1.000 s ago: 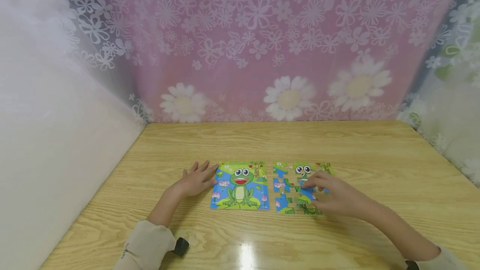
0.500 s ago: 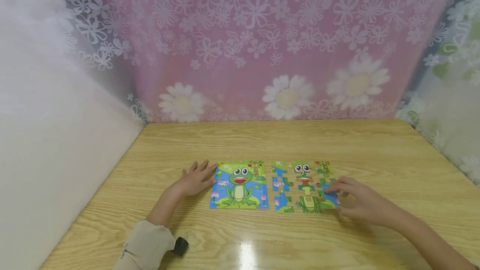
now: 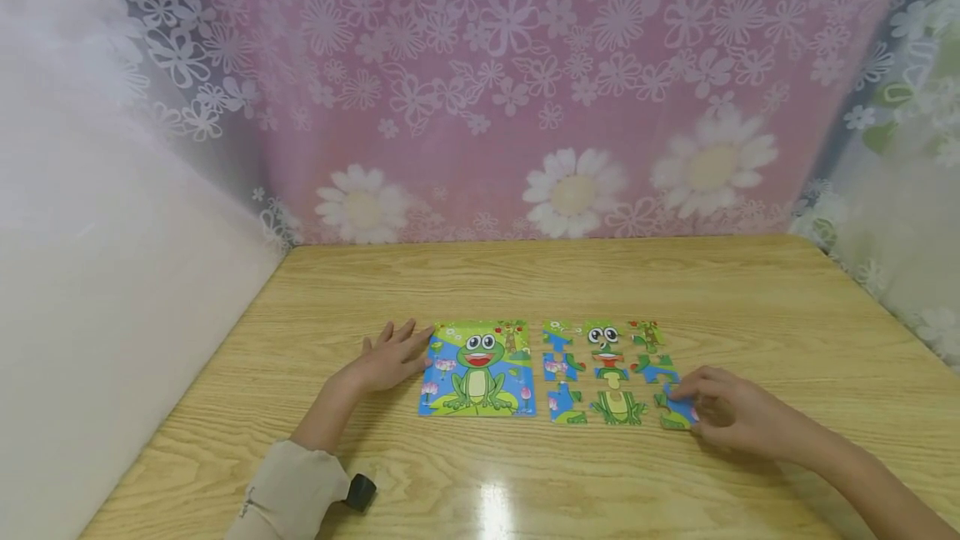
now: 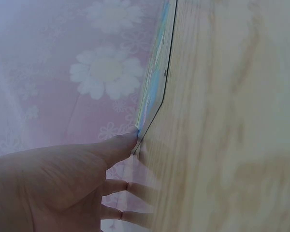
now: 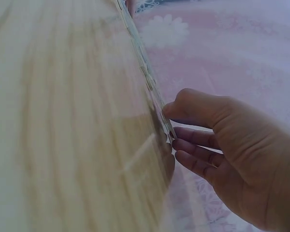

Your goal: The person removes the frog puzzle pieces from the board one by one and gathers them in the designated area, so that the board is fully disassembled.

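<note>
A complete frog picture (image 3: pixel 478 394) lies flat on the wooden table. My left hand (image 3: pixel 386 363) rests beside its left edge with fingers spread, and the thumb touches the picture's side in the left wrist view. To the right are loose jigsaw pieces of the same frog, spaced in three rows. My right hand (image 3: pixel 738 417) pinches the bottom-right jigsaw piece (image 3: pixel 678 415), blue with a green leaf, between thumb and fingers. That piece sits low over the table, right of the frog-body piece (image 3: pixel 618 409). Above it lies a blue and green piece (image 3: pixel 658 369).
The frog-eyes piece (image 3: pixel 603 336) tops the middle column, and the tree piece (image 3: pixel 648 337) stands at the upper right. A pink flowered curtain (image 3: pixel 465 107) hangs behind the table (image 3: pixel 480 282). A white wall (image 3: pixel 112 273) borders the left side.
My right hand has moved right and toward me, drawing the bottom-right jigsaw piece away from the frog-body piece. The right-column piece above it also sits apart now. My left hand stays put.
</note>
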The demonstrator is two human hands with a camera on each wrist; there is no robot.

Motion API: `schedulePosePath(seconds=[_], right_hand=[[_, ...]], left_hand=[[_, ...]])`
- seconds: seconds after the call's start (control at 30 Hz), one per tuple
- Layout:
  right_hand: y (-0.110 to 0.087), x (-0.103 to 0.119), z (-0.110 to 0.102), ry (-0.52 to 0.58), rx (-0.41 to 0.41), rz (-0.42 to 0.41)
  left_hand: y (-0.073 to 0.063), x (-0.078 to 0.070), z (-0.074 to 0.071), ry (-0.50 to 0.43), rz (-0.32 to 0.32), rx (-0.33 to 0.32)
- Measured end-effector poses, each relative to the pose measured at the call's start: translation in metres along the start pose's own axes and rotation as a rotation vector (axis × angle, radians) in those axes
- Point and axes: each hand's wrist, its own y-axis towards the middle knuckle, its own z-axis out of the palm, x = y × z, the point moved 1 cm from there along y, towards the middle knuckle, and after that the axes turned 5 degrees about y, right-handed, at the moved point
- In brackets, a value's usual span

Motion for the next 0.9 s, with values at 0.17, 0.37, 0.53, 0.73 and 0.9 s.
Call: schedulePosePath(seconds=[0.17, 0.37, 0.53, 0.73, 0.9], right_hand=[[0.0000, -0.0004, 0.0004, -0.021, 0.010, 0.001], [0.0014, 0.0018, 0.0003, -0.074, 0.011, -0.016], [0.0023, 0.0022, 0.0017, -0.106, 0.011, -0.009], [0.0023, 0.0022, 0.0027, -0.091, 0.012, 0.008], [0.0040, 0.0018, 0.0005, -0.063, 0.032, 0.000]], left_hand=[[-0.0002, -0.0012, -0.0007, 0.005, -0.003, -0.001], [0.0006, 0.0001, -0.0004, 0.014, -0.010, -0.004], [0.0011, 0.0022, 0.0007, 0.012, -0.015, -0.002], [0.0012, 0.0030, 0.0017, 0.008, -0.017, 0.000], [0.0002, 0.0025, 0.0015, 0.003, -0.014, -0.003]])
